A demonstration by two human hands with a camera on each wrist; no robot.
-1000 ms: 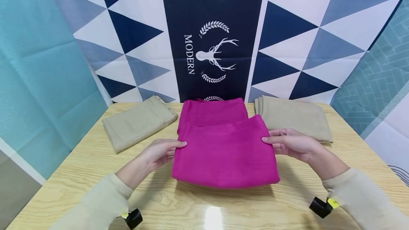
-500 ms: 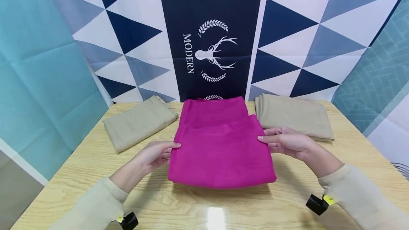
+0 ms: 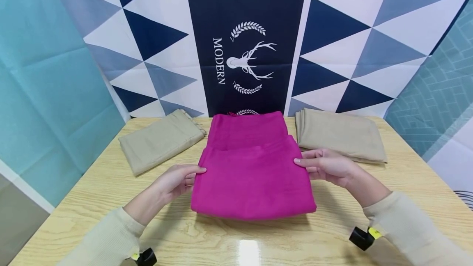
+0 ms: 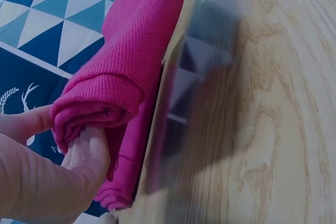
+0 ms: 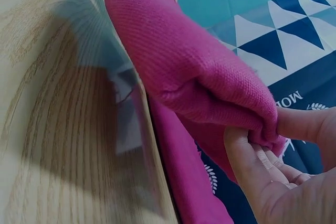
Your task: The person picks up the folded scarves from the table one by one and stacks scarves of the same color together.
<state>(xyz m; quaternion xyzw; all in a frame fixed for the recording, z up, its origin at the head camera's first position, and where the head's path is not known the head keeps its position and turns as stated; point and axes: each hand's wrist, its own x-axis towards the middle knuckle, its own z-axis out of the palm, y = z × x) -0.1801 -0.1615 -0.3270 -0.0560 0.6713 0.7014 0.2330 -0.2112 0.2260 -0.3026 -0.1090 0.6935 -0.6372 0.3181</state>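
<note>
A folded magenta cloth (image 3: pixel 253 182) is held raised and tilted above the table, its thick folded edge toward me. At its left side my left hand (image 3: pixel 177 182) pinches it, thumb on top and fingers underneath; the layered end (image 4: pixel 100 103) shows in the left wrist view. My right hand (image 3: pixel 325 167) grips the opposite side the same way, and the right wrist view shows its fingers (image 5: pixel 239 156) tucked under the folds. Behind, partly hidden by the held cloth, a second folded magenta cloth (image 3: pixel 247 128) lies on the table.
A folded beige cloth (image 3: pixel 160 143) with a fringed edge lies at the back left of the wooden table (image 3: pixel 207 241). Another folded beige cloth (image 3: pixel 340 136) lies at the back right. A patterned fabric backdrop (image 3: pixel 251 44) rises behind the table's far edge.
Both hands have shifted a little to the left with the held magenta cloth. Their hold looks the same, and the cloths on the table have stayed put.
</note>
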